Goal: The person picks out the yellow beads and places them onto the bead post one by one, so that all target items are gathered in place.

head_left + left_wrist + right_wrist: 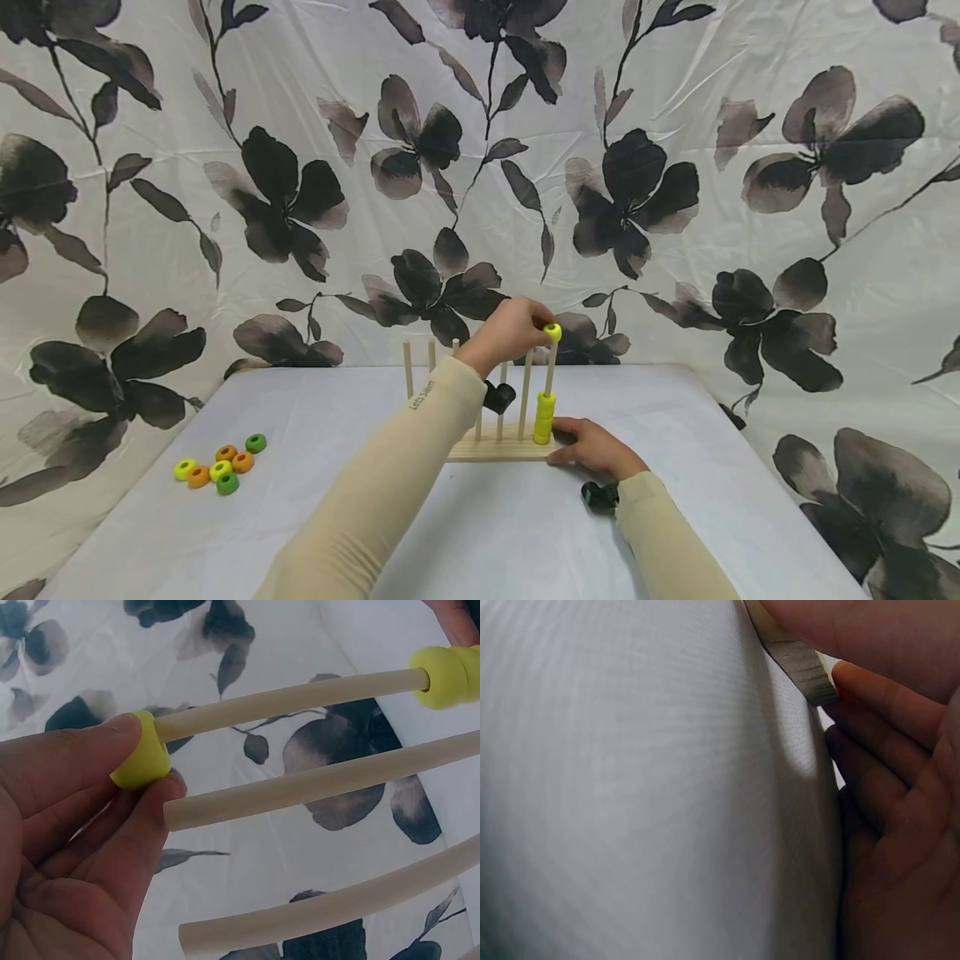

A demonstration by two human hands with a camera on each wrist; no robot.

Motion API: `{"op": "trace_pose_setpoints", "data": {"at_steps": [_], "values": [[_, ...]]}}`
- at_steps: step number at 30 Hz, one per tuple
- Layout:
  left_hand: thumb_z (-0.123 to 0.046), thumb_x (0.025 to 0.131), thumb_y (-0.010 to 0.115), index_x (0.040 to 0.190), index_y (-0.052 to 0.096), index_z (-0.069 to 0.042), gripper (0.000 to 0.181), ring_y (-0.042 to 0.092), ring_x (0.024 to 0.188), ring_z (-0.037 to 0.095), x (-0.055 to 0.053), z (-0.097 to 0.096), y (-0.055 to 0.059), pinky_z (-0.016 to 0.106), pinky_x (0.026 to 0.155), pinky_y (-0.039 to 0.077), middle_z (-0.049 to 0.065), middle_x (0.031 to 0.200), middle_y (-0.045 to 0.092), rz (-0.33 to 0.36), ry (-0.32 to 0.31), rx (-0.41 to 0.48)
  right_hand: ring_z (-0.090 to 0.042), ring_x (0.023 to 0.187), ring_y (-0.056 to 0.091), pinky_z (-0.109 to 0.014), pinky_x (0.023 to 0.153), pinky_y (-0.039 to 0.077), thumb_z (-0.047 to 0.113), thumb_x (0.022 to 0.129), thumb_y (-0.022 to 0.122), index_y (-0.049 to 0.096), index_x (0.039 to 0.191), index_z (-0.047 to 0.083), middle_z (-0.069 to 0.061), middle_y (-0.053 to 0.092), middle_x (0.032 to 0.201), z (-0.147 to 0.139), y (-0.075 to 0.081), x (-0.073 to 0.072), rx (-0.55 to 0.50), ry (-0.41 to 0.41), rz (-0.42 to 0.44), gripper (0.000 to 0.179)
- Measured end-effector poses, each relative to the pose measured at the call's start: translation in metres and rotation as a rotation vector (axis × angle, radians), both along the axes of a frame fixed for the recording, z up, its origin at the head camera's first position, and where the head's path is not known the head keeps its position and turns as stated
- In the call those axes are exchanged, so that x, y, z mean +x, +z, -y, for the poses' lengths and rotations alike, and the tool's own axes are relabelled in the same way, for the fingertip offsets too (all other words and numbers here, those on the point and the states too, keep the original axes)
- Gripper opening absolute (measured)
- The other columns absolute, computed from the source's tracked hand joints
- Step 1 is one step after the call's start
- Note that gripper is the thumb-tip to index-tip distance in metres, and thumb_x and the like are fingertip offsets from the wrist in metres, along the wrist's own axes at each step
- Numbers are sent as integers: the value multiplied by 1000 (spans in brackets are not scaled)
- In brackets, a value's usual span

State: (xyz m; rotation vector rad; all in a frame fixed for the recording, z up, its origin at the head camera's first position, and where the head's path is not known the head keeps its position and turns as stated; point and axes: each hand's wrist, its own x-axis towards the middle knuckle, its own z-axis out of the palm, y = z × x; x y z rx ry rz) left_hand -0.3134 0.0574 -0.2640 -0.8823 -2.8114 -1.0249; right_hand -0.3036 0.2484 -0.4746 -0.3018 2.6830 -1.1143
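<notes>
My left hand [507, 333] pinches a yellow ring bead [552, 332] between thumb and fingers. In the left wrist view, that bead [142, 754] sits at the tip of a wooden peg [292, 701]. Lower on the same rightmost peg is a stack of several yellow beads [544, 418]. The pegs rise from a flat wooden base [498, 451]; the left forearm hides part of it. At the base's right end, my right hand [596, 448] holds it between thumb and fingers. The right wrist view shows the base's end [802, 671] between them.
Loose orange, green and yellow beads, such as a green bead [256, 442] and an orange bead [198, 476], lie at the left of the white table [315, 533]. A floral cloth [525, 192] hangs behind. Bare pegs [408, 368] stand left of the loaded one.
</notes>
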Motion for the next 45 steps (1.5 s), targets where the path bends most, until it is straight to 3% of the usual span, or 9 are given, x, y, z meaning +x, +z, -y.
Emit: {"op": "trace_pose_setpoints", "data": {"at_steps": [9, 24, 34, 45], "values": [[-10, 87, 71, 114, 70, -6, 27, 63, 91, 14, -1, -3, 0, 25, 80, 56, 5, 103, 69, -7, -17, -5, -31, 139, 40, -58, 114, 29, 34, 75, 82, 54, 139, 22, -3, 52, 144, 0, 0, 0, 3, -7, -10, 72], [-10, 90, 68, 108, 73, -6, 20, 62, 87, 14, 3, -6, 2, 27, 77, 55, 6, 101, 70, -28, -47, -110, -30, 139, 40, -57, 114, 29, 34, 75, 82, 53, 140, 22, -2, 52, 145, -1, 0, 0, 9, 0, -20, 72], [-13, 93, 64, 123, 67, -7, 31, 64, 107, 20, 5, -1, 1, 34, 92, 54, 11, 120, 68, -53, -55, -130, -31, 139, 40, -57, 114, 29, 34, 74, 83, 54, 139, 21, -3, 52, 144, 0, 0, 0, 12, 4, -13, 73], [-20, 95, 60, 126, 66, -14, 32, 59, 119, 19, 4, 19, -1, 37, 100, 50, 3, 125, 66, -92, -13, -108, -30, 140, 39, -56, 115, 29, 36, 74, 82, 54, 139, 22, -2, 52, 144, -1, -3, -2, 15, 6, -30, 73]]}}
